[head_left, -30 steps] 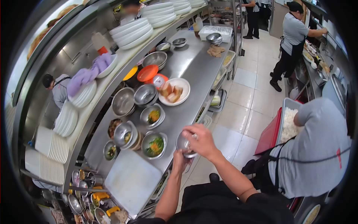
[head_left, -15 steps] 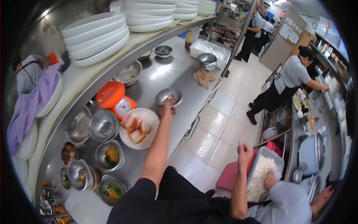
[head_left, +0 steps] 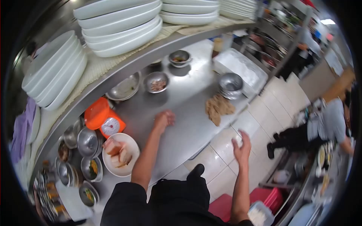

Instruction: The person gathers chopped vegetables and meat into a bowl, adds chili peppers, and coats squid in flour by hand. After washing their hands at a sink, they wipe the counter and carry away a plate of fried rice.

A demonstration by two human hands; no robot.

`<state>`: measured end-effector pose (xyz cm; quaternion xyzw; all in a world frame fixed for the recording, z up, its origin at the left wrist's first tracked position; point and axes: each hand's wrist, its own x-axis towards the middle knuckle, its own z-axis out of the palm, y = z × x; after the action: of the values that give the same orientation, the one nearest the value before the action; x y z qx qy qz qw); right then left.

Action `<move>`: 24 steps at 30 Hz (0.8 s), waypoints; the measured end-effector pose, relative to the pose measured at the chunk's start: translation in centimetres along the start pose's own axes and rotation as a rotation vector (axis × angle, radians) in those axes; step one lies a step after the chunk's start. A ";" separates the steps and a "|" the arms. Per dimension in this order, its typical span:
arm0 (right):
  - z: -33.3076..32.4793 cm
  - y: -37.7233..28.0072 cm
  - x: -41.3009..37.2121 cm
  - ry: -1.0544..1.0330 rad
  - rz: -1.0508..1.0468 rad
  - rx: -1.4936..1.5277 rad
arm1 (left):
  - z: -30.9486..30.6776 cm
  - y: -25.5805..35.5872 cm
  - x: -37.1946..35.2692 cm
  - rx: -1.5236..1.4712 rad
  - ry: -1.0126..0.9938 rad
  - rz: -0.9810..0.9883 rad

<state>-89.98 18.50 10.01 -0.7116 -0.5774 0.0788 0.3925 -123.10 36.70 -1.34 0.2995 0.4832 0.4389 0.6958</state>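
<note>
My left hand point(head_left: 164, 119) is over the steel counter point(head_left: 177, 132), fingers loosely curled and partly blurred; whether it holds anything is unclear. Beyond it stands a metal bowl of chopped meat point(head_left: 157, 82), not touching the hand. My right hand point(head_left: 240, 146) hangs over the floor beyond the counter edge, with thumb and fingers apart and nothing visible between them. To the left of my left forearm sits a white bowl with pale meat pieces point(head_left: 121, 154), beside an orange scale point(head_left: 111, 126). A brown cloth point(head_left: 218, 108) lies near the counter's far edge.
Stacked metal bowls point(head_left: 230, 85) stand beside a white tub point(head_left: 241, 67). White plates point(head_left: 120, 28) fill the shelf above. Bowls of food line the counter's left side. A co-worker point(head_left: 328, 122) stands at the right, near a container of white food point(head_left: 260, 214).
The meat bowl now stands farther back, and my left hand is away from it. My right hand has risen and opened. The view has shifted; the person beside the white food is out of view.
</note>
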 end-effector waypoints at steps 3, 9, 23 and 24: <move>4.1 1.8 13.5 -0.054 -0.372 -0.150 | 3.9 -2.4 -6.7 0.308 0.268 0.012; 7.4 5.4 24.7 -0.530 -0.730 -0.541 | 10.9 -9.7 -16.0 0.323 0.446 0.013; 4.1 -5.9 7.7 -0.636 -0.802 0.412 | 12.6 -10.5 -25.9 0.001 0.694 0.166; 4.6 -6.7 3.3 -0.838 -0.941 0.318 | 11.2 -10.9 -28.2 -0.194 0.687 0.098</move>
<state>-96.59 23.69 12.35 -0.2248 -0.9129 0.2541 0.2272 -113.34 6.64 4.99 0.0899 0.6300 0.5908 0.4959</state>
